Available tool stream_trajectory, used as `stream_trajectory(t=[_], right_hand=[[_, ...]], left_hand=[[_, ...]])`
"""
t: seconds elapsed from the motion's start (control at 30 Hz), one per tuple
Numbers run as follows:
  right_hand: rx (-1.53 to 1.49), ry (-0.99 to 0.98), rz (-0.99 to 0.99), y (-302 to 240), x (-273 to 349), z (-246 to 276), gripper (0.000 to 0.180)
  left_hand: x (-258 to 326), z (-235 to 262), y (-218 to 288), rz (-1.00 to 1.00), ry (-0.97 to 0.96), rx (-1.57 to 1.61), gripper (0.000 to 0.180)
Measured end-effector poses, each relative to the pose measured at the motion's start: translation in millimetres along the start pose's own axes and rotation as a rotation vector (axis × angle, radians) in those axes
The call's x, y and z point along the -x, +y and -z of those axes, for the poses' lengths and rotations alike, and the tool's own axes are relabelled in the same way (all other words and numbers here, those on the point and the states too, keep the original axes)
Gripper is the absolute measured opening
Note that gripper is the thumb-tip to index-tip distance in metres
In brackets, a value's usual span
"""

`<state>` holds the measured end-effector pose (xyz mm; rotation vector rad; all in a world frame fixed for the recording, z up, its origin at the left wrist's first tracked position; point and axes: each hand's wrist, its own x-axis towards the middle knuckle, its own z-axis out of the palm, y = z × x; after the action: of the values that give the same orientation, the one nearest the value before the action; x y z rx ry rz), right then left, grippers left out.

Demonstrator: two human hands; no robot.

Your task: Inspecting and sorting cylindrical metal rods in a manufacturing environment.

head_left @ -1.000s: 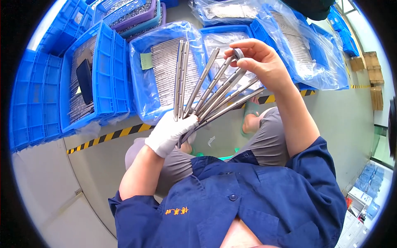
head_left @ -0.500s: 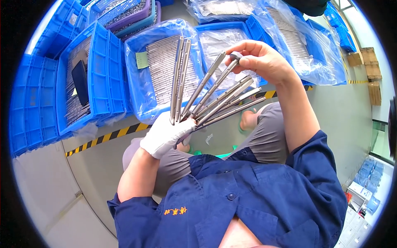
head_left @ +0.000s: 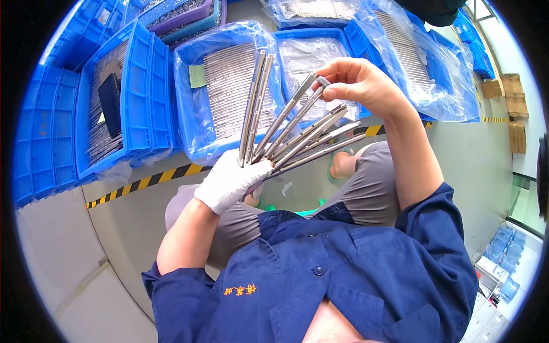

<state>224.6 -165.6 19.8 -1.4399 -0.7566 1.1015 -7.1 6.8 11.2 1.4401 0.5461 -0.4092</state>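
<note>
My left hand point(head_left: 233, 182), in a white glove, is closed round the lower ends of several slim metal rods point(head_left: 261, 106). The rods spread out like a fan, and small holes or marks run along some of them. My bare right hand point(head_left: 366, 87) pinches a small grey metal piece point(head_left: 323, 82) between thumb and fingers, at the top end of one rod in the middle of the fan. Whether the piece is fixed to that rod or only touches it, I cannot tell. The rods' lower ends are hidden in the glove.
Ahead stands a plastic-lined blue crate point(head_left: 194, 123) with rows of similar rods and a yellow-green note point(head_left: 197, 76). At left, another blue crate point(head_left: 137, 91) holds rods and a dark phone-like object point(head_left: 110, 104). Purple baskets point(head_left: 186, 17) stand behind. Striped tape point(head_left: 143, 184) crosses the floor.
The small piece at the rod's end has turned; its dark round face showed before, now its grey side does. My right fingers have shifted slightly on it. The fan of rods stays in my left hand.
</note>
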Motion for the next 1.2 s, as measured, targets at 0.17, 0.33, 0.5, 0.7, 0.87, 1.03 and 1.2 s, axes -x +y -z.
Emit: stream_trajectory(t=[0.17, 0.33, 0.5, 0.7, 0.87, 1.03, 1.2], right_hand=[[0.005, 0.013, 0.069, 2.8, 3.0, -4.5, 0.033], [-0.05, 0.004, 0.029, 1.2, 3.2, -5.1, 0.035], [-0.172, 0.171, 0.084, -5.2, 2.3, 4.1, 0.033], [-0.164, -0.047, 0.163, -4.9, 2.8, -2.9, 0.036], [0.138, 0.055, 0.103, -12.0, 6.8, -2.1, 0.038], [-0.019, -0.017, 0.114, -5.0, 2.1, -5.1, 0.032], [0.036, 0.151, 0.101, -9.6, 5.6, 3.9, 0.031]], left_hand=[[1.7, -0.9, 2.6, -0.029, 0.033, -0.008, 0.019], [2.5, -1.4, 4.7, -0.031, 0.016, -0.004, 0.019], [2.7, -0.7, 3.6, -0.048, -0.011, -0.013, 0.02], [1.2, 0.9, 3.6, 0.016, -0.055, -0.122, 0.026], [-0.6, -0.5, 4.3, 0.064, -0.073, -0.157, 0.026], [-1.8, -2.5, 3.1, -0.042, -0.097, -0.139, 0.029], [2.6, 3.8, 2.3, -0.044, -0.17, -0.031, 0.037]])
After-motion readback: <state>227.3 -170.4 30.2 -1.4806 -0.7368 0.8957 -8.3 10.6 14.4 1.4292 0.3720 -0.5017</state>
